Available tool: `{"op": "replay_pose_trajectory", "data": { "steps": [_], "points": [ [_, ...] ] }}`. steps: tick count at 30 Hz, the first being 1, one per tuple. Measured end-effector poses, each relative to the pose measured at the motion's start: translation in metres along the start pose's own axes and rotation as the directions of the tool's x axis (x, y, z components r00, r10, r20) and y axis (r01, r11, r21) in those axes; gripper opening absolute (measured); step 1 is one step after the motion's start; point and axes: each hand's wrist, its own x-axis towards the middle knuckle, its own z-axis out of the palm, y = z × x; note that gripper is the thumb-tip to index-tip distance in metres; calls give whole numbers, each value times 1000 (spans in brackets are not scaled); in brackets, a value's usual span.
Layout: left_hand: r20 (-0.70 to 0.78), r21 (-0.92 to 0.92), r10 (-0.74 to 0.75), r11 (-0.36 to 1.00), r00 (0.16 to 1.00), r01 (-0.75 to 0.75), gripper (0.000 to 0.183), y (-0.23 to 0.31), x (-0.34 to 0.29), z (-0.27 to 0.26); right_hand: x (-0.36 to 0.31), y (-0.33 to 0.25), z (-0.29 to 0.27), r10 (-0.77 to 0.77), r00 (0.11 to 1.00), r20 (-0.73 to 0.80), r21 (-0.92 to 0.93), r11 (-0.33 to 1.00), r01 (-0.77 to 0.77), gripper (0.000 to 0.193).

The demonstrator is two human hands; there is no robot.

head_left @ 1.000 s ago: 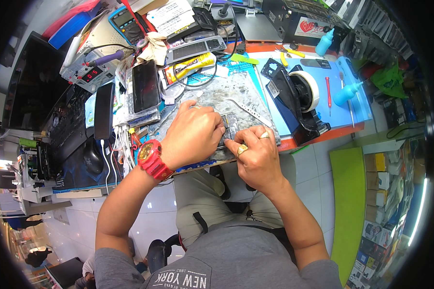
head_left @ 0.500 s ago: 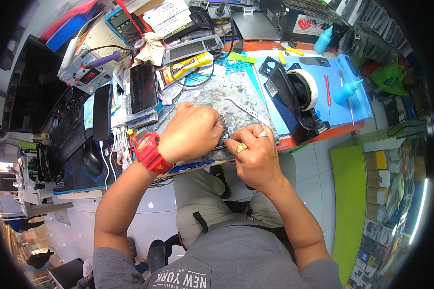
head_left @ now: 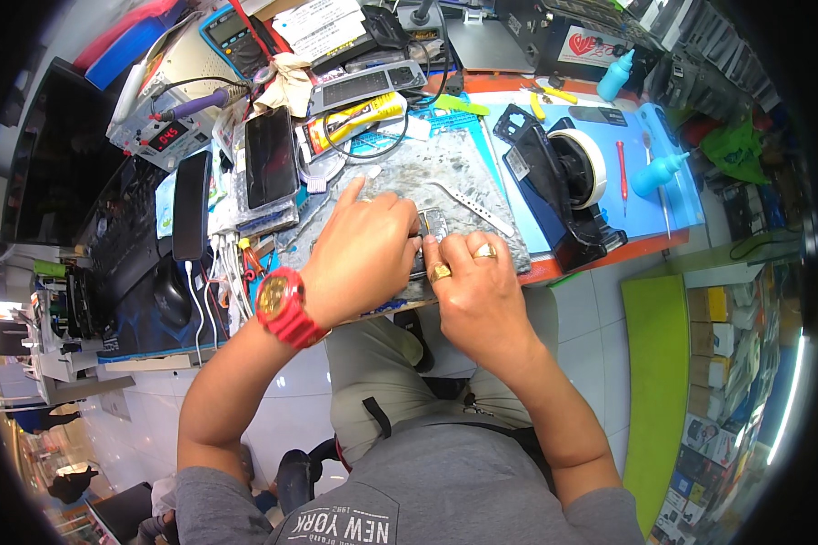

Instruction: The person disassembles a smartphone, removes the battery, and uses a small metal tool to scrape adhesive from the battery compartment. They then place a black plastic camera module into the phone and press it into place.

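Note:
A small opened phone (head_left: 436,221), its metallic inside showing, lies on a grey marbled work slab (head_left: 400,163) in front of me. My left hand (head_left: 364,245), with a red watch on the wrist, grips its left side; the fingers are mostly curled and one points away. At the near right edge, my right hand (head_left: 474,277), wearing gold-coloured rings, pinches the phone with curled fingers. Both hands hide much of the phone, and whether a small part sits between the fingertips I cannot make out. White tweezers (head_left: 473,209) lie just beyond the right hand.
To the right, a black tape dispenser (head_left: 568,186) stands on a blue mat (head_left: 509,127) beside a red screwdriver (head_left: 622,173) and light blue bottles (head_left: 659,173). Phones (head_left: 271,159), cables, a soldering station (head_left: 164,136) and a computer mouse (head_left: 174,295) crowd the left.
My left hand has turned over slightly, and one of its fingers now points away from me. The right hand has shifted a little to the left, still at the phone.

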Motion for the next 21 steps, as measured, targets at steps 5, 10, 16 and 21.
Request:
{"op": "replay_pose_trajectory", "data": {
  "steps": [5, 10, 16, 21],
  "points": [
    [-59, 319, 31, 948, 998, -11, 34, 22, -50, 8, 0, -6, -7, -7, 999, 43, -53, 999, 9, 44],
    [-126, 318, -11, 947, 992, 51, 57, 30, -72, 28, 1, -8, -8, -17, 996, 88, -123, 992, 28, 50],
    [-195, 233, -66, 966, 979, 112, 64, 38, -77, 46, 1, -8, -5, 14, 991, 134, -38, 999, -9, 51],
    [-200, 254, -89, 957, 976, 140, 69, 44, -87, 51, -6, -4, -8, 77, 994, 73, 55, 995, -81, 53]
  ]
}}
